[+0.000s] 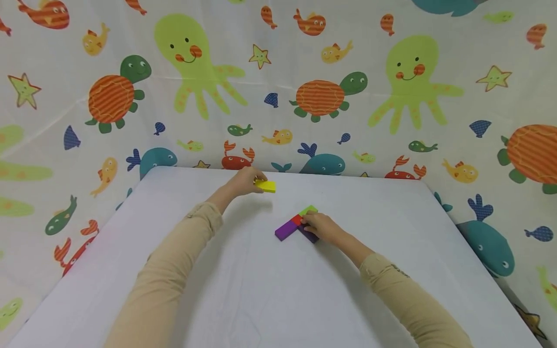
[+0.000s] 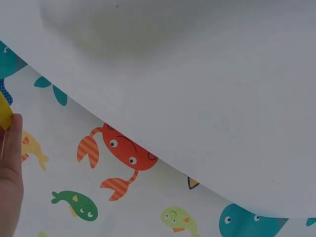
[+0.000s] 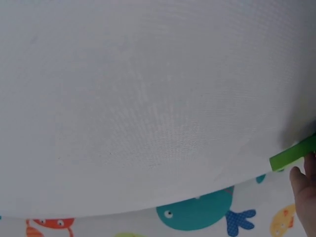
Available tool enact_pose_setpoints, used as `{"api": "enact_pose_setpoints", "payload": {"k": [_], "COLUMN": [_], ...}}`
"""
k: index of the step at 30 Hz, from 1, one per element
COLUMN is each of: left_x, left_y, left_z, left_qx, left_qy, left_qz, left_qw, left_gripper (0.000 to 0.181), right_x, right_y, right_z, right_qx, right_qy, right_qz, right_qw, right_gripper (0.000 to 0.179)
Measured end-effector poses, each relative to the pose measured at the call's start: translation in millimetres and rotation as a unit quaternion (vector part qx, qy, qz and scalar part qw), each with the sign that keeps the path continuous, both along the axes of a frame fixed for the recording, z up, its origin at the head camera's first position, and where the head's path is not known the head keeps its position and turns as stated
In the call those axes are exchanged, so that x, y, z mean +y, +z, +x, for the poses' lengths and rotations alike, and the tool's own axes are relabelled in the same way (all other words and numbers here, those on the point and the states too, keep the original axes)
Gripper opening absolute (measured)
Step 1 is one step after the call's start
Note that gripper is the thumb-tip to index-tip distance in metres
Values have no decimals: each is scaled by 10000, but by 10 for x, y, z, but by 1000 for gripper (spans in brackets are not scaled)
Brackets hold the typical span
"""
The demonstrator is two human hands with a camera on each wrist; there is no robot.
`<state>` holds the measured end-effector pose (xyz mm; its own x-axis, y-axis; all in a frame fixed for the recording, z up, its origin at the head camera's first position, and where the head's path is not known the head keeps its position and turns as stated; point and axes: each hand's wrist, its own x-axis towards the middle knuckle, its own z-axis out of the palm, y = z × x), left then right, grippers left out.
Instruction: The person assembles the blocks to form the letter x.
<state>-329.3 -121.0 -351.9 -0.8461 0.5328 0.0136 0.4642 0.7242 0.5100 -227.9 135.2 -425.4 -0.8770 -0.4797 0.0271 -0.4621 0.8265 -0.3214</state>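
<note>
My left hand [image 1: 246, 181] pinches a flat yellow block [image 1: 266, 186] by its left end, held above the far part of the white table. At the left edge of the left wrist view, only a corner of the yellow block [image 2: 5, 112] and some fingers show. On the table, a purple block [image 1: 285, 230], a small red block [image 1: 297, 220] and a green block [image 1: 310, 209] form a slanting row. A dark purple block [image 1: 310, 235] branches from the red one towards the lower right. My right hand [image 1: 323, 227] grips it near the red block, its fingers partly covering the joint.
The white tabletop [image 1: 243, 290] runs back to a curtain [image 1: 270, 43] printed with sea animals. Its far edge lies just behind the left hand. The right wrist view shows mostly table surface, with the green block [image 3: 294, 153] at the right edge.
</note>
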Motion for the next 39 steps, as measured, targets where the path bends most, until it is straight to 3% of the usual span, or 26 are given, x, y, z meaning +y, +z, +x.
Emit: {"api": "enact_pose_setpoints", "payload": {"k": [17, 28, 39], "left_x": [174, 227, 301], "left_y": [-47, -141, -220], "left_z": [15, 56, 87], "left_qx": [98, 163, 7], "left_qy": [-236, -566, -786], "left_qz": [96, -378, -762], "left_qw": [9996, 9975, 9940], "left_gripper": [38, 37, 35], "right_x": [-3, -16, 7], "right_y": [-18, -4, 18], "right_z": [-26, 2, -7], "right_qx": [-3, -144, -207], "right_qy": [-13, -123, -29], "right_qz": [97, 91, 158], "right_qw": [10000, 9998, 9997], "right_gripper": [21, 21, 24]}}
